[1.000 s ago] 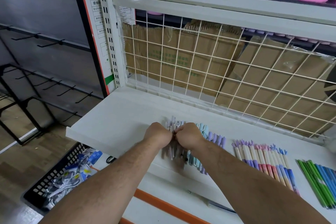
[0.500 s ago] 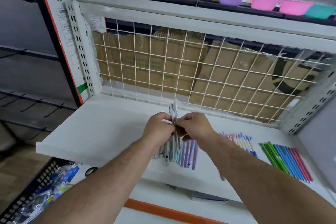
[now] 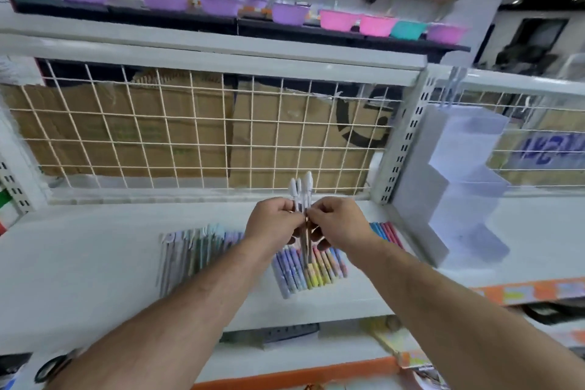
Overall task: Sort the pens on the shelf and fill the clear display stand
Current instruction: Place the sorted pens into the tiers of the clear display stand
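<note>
White shop shelving is filling the view, with a wire grid point(image 3: 223, 136) backing the shelf point(image 3: 95, 250) and cardboard point(image 3: 269, 152) showing behind it. Both hands are meeting above the shelf. The left hand point(image 3: 274, 222) and the right hand point(image 3: 339, 222) are each keeping a narrow grip, fingers curled, on one small bundle of white-capped pens point(image 3: 302, 191) standing upright between them. Below, rows of pastel pens point(image 3: 193, 247) are lying flat on the shelf. The clear display stand point(image 3: 459, 168) is sitting to the right, past the slotted upright point(image 3: 402, 149), well apart from the bundle.

Matt white-painted metal shelf point(image 3: 95, 263), wire grid point(image 3: 190, 136), brown cardboard point(image 3: 269, 123) behind, clear plastic display stand point(image 3: 459, 168).
</note>
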Demonstrator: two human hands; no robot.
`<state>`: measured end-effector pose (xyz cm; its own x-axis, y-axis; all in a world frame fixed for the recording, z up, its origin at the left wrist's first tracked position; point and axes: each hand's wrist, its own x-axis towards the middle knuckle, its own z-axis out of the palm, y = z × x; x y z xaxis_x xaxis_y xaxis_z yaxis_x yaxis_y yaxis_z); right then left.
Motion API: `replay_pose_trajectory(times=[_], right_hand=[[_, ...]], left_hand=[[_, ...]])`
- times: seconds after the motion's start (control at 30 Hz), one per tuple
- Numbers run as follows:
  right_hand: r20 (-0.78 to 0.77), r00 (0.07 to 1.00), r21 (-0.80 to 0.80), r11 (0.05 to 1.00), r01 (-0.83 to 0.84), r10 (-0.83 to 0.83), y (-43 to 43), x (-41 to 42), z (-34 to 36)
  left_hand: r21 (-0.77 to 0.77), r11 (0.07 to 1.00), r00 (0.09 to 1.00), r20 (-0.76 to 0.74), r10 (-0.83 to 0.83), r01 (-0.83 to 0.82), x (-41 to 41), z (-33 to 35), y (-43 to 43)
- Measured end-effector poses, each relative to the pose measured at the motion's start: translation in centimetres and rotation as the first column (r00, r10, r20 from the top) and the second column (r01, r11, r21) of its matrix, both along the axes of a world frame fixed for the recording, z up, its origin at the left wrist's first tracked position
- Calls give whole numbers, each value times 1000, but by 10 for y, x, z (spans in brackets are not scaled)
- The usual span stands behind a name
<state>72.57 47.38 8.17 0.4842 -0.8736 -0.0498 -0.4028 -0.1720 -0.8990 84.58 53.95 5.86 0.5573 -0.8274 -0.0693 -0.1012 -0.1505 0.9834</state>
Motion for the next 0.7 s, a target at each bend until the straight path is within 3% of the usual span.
replay_pose_trajectory(times=[0.23, 0.5, 0.7], right_hand=[[29, 1000, -66, 998, 12, -10, -41, -104, 11], [42, 998, -103, 994, -45, 49, -97, -215, 44], [65, 996, -128, 990, -60, 69, -138, -255, 61]], left_hand=[[-30, 998, 996, 73, -49, 52, -96, 16, -48], [-116, 992, 999, 18, -38, 40, -206, 42, -102], [-124, 992, 1000, 11, -29, 30, -245, 57, -138]])
